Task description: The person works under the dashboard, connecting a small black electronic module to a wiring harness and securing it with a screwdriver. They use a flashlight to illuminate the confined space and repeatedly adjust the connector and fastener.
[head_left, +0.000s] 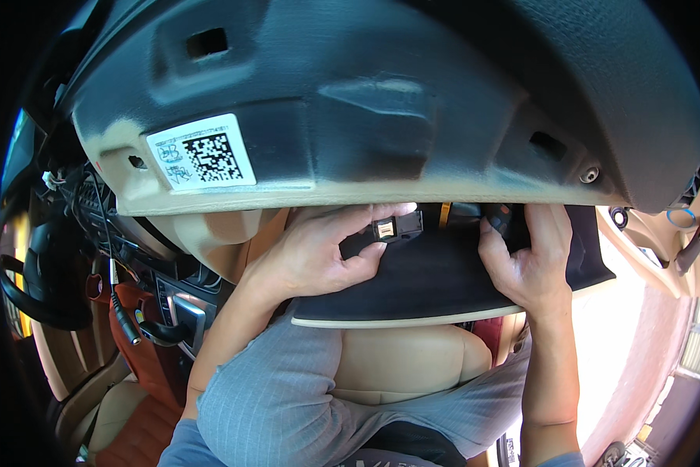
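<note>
Between the fingers and thumb of my left hand [330,245] is a small black box [407,223] with a pale, socket-like opening in its near end. My right hand [533,261] closes around a black object with a small orange-red mark [503,215]; its kind is not clear, and the panel above hides its far part. Both hands are just under the lower edge of a large dark dashboard panel [365,148], over a black glove box lid [412,280] folded down above my knees. A yellow strip [444,215] shows between the hands.
A white label [202,152] and a screw [590,174] are on the panel. At left a black cable with a plug [124,317] hangs by the centre console [188,315], near the steering wheel [42,292]. A beige door [669,241] stands open at right.
</note>
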`<state>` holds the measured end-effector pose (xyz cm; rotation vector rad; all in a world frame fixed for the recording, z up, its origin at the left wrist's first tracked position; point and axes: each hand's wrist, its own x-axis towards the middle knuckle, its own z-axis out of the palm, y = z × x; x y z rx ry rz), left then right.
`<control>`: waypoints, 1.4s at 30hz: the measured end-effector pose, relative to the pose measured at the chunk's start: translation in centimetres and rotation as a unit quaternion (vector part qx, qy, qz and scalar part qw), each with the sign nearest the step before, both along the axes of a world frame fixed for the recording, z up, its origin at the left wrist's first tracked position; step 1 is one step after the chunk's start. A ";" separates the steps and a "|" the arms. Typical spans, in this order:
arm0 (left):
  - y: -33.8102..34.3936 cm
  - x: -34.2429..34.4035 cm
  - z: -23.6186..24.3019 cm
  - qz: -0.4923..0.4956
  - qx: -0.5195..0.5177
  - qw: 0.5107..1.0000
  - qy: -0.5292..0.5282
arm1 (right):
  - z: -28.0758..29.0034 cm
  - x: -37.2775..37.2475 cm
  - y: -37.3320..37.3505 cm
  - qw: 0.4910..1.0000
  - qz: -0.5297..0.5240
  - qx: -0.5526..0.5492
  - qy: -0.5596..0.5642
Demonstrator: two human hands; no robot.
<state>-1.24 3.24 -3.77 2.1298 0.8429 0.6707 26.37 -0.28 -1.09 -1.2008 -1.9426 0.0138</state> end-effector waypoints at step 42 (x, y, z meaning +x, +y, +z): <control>0.0 1.8 1.1 0.160 -0.305 0.929 -0.132 | -0.1 0.7 -0.2 0.998 0.041 0.013 0.042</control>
